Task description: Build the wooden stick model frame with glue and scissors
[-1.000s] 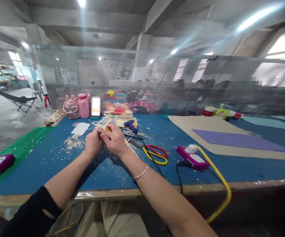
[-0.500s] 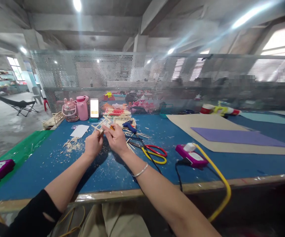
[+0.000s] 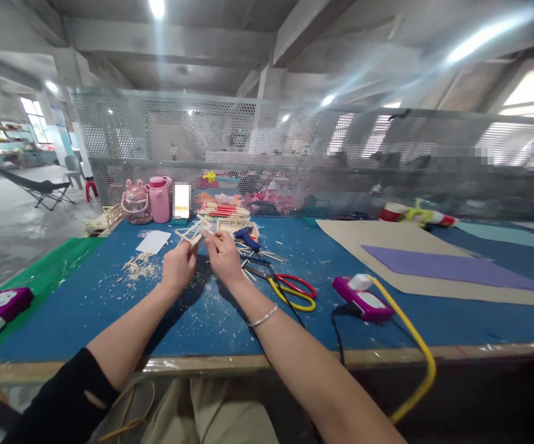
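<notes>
My left hand (image 3: 179,266) is closed round the lower end of a small frame of pale wooden sticks (image 3: 189,234), held tilted just above the blue table. Close beside it, my right hand (image 3: 223,256) is closed, thumb and fingers at the frame's right side. A slim orange tool sits in that hand, mostly hidden by the fingers; its exact kind is unclear. Right behind the right hand lie a blue glue gun (image 3: 247,238) and a flat wooden stick piece (image 3: 230,227). Scissors with red and yellow handles (image 3: 295,295) lie to the right.
Wood scraps (image 3: 140,266) and a white card (image 3: 154,242) lie left of my hands. Pink bottles (image 3: 159,200), a lit phone (image 3: 182,200) and a stick pile (image 3: 223,210) stand behind. A purple power socket (image 3: 364,300) with a yellow cable and purple sheet (image 3: 443,266) are rightward.
The view has shifted slightly, moving the scene to the right. My right fingers have turned a little at the stick frame, and the orange tool shows less. Both hands stay closed.
</notes>
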{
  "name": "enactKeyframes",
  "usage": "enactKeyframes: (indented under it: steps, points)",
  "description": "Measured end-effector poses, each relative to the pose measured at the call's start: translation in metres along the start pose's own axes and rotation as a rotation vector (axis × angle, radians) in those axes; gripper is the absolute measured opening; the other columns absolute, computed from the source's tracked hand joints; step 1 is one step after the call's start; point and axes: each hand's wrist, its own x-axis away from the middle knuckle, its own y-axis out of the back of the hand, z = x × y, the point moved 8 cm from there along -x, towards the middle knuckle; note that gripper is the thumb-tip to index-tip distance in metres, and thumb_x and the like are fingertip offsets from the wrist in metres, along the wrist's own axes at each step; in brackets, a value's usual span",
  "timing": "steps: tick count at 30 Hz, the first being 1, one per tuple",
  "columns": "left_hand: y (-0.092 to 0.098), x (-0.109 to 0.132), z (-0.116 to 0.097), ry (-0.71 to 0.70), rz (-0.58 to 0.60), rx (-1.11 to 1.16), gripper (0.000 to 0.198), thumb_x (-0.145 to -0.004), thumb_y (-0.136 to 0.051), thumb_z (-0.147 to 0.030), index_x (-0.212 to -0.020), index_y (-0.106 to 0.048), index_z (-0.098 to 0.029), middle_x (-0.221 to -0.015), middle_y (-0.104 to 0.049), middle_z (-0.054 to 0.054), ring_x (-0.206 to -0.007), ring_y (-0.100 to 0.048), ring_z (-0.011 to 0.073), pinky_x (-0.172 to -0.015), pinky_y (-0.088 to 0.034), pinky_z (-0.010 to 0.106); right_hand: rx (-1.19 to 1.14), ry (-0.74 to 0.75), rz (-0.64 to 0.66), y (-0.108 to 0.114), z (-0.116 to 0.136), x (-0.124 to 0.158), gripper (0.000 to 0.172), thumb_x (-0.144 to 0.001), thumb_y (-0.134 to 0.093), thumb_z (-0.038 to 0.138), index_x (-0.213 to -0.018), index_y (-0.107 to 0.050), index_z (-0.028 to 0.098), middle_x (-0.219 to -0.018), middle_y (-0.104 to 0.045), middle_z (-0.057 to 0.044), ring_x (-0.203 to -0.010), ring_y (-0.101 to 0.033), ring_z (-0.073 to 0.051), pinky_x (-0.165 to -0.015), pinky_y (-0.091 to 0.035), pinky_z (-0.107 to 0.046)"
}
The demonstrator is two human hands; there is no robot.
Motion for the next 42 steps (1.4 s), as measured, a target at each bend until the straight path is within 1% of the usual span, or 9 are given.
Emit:
enactKeyframes:
  steps: [9, 12, 16, 21, 25, 30, 35, 38, 42]
  points:
    - [-0.003, -0.001, -0.001, -0.028, 0.03, -0.033, 0.024, -0.086, -0.038, -0.028, -0.081, -0.059, -0.016, -0.077, -0.066, 0.009, -0.065, -0.06, 0.0185, -0.059, -0.035, 0.026, 0.056, 0.044, 0.003, 0.001, 0.011, 0.003, 0.036, -0.09, -0.037, 0.035, -0.116, -0.06, 0.026, -0.092, -0.051, -0.008, -0.088, -0.05, -0.02, -0.08, -0.045, -0.035]
    - [-0.003, 0.0, 0.0, -0.023, 0.029, -0.032, 0.021, -0.084, -0.04, -0.025, -0.083, -0.059, -0.016, -0.076, -0.066, 0.009, -0.066, -0.061, 0.0184, -0.059, -0.035, 0.025, 0.053, 0.11, 0.042, -0.003, 0.019, 0.003, 0.035, -0.089, -0.039, 0.035, -0.116, -0.059, 0.027, -0.098, -0.052, -0.008, -0.091, -0.049, -0.02, -0.081, -0.044, -0.034]
    - [-0.002, 0.0, 0.0, -0.028, 0.006, -0.045, 0.025, -0.086, -0.038, -0.027, -0.08, -0.059, -0.016, -0.076, -0.065, 0.01, -0.065, -0.061, 0.0184, -0.058, -0.035, 0.026, 0.08, 0.041, -0.003, 0.002, 0.012, 0.002, 0.035, -0.09, -0.037, 0.035, -0.115, -0.06, 0.026, -0.092, -0.051, -0.008, -0.088, -0.049, -0.019, -0.079, -0.044, -0.034]
    - [-0.003, 0.0, 0.0, -0.043, 0.011, -0.045, 0.023, -0.085, -0.039, -0.027, -0.08, -0.058, -0.015, -0.075, -0.066, 0.01, -0.063, -0.06, 0.0186, -0.057, -0.035, 0.026, 0.047, 0.095, 0.032, -0.001, 0.018, 0.001, 0.036, -0.09, -0.038, 0.036, -0.117, -0.059, 0.026, -0.096, -0.052, -0.008, -0.09, -0.049, -0.019, -0.083, -0.043, -0.033]
    - [-0.002, 0.0, 0.001, -0.041, 0.001, -0.044, 0.026, -0.086, -0.038, -0.028, -0.081, -0.059, -0.015, -0.078, -0.066, 0.011, -0.065, -0.061, 0.0189, -0.058, -0.035, 0.026, 0.071, 0.046, -0.013, 0.001, 0.016, 0.001, 0.037, -0.09, -0.036, 0.036, -0.116, -0.06, 0.024, -0.092, -0.051, -0.009, -0.088, -0.049, -0.019, -0.08, -0.044, -0.033]
    - [-0.004, 0.0, 0.001, -0.04, 0.023, -0.044, 0.022, -0.084, -0.041, -0.025, -0.083, -0.06, -0.014, -0.075, -0.066, 0.01, -0.065, -0.061, 0.0188, -0.058, -0.035, 0.026, 0.058, 0.139, 0.039, -0.004, 0.026, 0.004, 0.034, -0.089, -0.041, 0.035, -0.115, -0.061, 0.027, -0.098, -0.052, -0.008, -0.091, -0.048, -0.019, -0.082, -0.043, -0.033]
    - [-0.004, 0.0, -0.001, -0.043, 0.024, -0.059, 0.023, -0.085, -0.04, -0.026, -0.082, -0.059, -0.014, -0.077, -0.066, 0.011, -0.066, -0.061, 0.0185, -0.058, -0.035, 0.026, -0.006, 0.016, -0.031, 0.001, 0.01, 0.002, 0.038, -0.091, -0.035, 0.035, -0.114, -0.061, 0.022, -0.091, -0.052, -0.008, -0.088, -0.05, -0.018, -0.08, -0.045, -0.033]
    - [-0.004, 0.0, -0.001, -0.047, 0.021, -0.064, 0.022, -0.085, -0.04, -0.026, -0.081, -0.058, -0.015, -0.077, -0.066, 0.01, -0.065, -0.061, 0.0179, -0.057, -0.035, 0.025, -0.048, 0.062, 0.018, -0.004, 0.012, 0.001, 0.036, -0.09, -0.037, 0.035, -0.116, -0.06, 0.024, -0.095, -0.051, -0.007, -0.091, -0.05, -0.018, -0.083, -0.044, -0.032]
    - [-0.002, 0.0, 0.0, -0.042, 0.0, -0.068, 0.025, -0.086, -0.039, -0.028, -0.081, -0.059, -0.015, -0.078, -0.067, 0.011, -0.066, -0.062, 0.0187, -0.058, -0.036, 0.026, -0.007, 0.05, -0.019, 0.0, 0.012, 0.0, 0.037, -0.091, -0.035, 0.035, -0.115, -0.06, 0.024, -0.091, -0.051, -0.008, -0.089, -0.05, -0.018, -0.08, -0.044, -0.033]
